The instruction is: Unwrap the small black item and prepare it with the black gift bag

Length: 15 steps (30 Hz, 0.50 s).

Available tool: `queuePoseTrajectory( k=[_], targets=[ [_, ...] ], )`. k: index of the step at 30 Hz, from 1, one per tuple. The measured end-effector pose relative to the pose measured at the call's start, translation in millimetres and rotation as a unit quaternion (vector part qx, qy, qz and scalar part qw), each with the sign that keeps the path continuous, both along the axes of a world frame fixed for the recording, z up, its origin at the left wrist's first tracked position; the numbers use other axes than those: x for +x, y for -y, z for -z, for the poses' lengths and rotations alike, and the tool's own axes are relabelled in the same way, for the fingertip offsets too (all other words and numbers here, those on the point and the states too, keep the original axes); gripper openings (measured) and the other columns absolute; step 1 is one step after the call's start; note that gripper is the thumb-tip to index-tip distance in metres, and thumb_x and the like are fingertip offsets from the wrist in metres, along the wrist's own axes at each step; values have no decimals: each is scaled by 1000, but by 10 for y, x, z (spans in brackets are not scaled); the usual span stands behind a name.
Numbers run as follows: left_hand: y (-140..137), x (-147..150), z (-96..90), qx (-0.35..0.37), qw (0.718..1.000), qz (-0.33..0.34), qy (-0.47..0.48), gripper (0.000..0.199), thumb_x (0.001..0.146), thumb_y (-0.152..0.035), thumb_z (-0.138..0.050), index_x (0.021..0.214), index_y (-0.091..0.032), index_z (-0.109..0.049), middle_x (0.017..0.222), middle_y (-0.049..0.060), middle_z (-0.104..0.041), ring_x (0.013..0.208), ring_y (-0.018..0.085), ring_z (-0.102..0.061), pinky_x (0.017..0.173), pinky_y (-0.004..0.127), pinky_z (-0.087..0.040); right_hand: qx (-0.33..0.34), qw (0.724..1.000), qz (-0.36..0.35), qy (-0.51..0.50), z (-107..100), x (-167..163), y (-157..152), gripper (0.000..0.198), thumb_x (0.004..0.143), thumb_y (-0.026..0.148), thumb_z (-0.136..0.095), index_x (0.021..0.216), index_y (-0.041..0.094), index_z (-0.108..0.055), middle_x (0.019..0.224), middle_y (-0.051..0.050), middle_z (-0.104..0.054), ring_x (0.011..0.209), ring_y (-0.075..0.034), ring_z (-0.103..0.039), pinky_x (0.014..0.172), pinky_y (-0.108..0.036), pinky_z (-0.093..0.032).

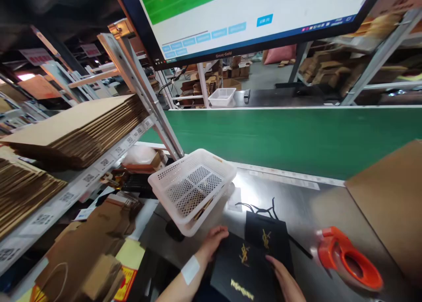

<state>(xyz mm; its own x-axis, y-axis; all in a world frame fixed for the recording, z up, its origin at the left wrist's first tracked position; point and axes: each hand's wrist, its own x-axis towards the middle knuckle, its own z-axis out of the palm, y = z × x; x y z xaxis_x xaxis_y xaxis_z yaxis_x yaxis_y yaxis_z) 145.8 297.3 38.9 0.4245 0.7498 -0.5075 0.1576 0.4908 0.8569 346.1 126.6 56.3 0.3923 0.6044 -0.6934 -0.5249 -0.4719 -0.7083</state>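
My left hand (213, 241) grips the far left corner of a black box with a gold logo (242, 271) at the near edge of the steel table. My right hand (286, 281) rests on that box's right side, fingers flat on its lid. A white patch is stuck on my left wrist. Just behind the box lies a black paper bag with a gold logo (267, 237), its black cord handles spread on the table. A white perforated plastic basket (193, 187) stands tilted to the left of my left hand.
An orange tape dispenser (348, 258) lies at the right, a brown cardboard box (392, 205) behind it. A green conveyor belt (296, 135) runs across beyond the table. Flat cartons are stacked on a shelf (75, 130) at left; a monitor (250, 16) hangs above.
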Motion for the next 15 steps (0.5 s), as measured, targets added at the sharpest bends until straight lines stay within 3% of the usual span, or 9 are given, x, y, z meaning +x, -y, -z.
queuePoseTrajectory(
  k=[3, 6, 10, 15],
  targets=[
    [-38, 58, 96, 39, 999, 19, -13, 42, 60, -23, -74, 102, -20, -69, 109, 9, -75, 112, 34, -68, 105, 51, -54, 20, 993, -41, 110, 221, 9, -99, 76, 58, 73, -71, 116, 24, -70, 142, -14, -68, 152, -38, -42, 128, -54, -32],
    [-144, 168, 183, 101, 995, 17, -17, 59, 63, -14, -67, 122, -20, -65, 135, 11, -70, 136, 29, -59, 120, 44, -44, 69, 970, -48, 229, 492, 84, -351, 84, 62, 64, -62, 131, 16, -57, 154, -25, -56, 151, -40, -43, 125, -56, -37],
    [-157, 217, 259, 161, 986, 16, -34, 68, 75, -20, -66, 142, -15, -56, 153, 17, -59, 144, 30, -54, 126, 48, -39, 92, 950, -57, 294, 692, 121, -496, 103, 70, 67, -53, 153, 10, -34, 168, -24, -35, 159, -31, -29, 132, -48, -24],
    [120, 152, 351, 245, 962, 38, -110, 61, 94, -38, -52, 153, -20, -52, 164, 10, -49, 156, 29, -40, 134, 52, -23, 55, 940, -94, 323, 879, -47, -209, 112, 82, 85, -37, 159, 3, -27, 170, -26, -30, 160, -34, -23, 133, -52, -18]
  ],
)
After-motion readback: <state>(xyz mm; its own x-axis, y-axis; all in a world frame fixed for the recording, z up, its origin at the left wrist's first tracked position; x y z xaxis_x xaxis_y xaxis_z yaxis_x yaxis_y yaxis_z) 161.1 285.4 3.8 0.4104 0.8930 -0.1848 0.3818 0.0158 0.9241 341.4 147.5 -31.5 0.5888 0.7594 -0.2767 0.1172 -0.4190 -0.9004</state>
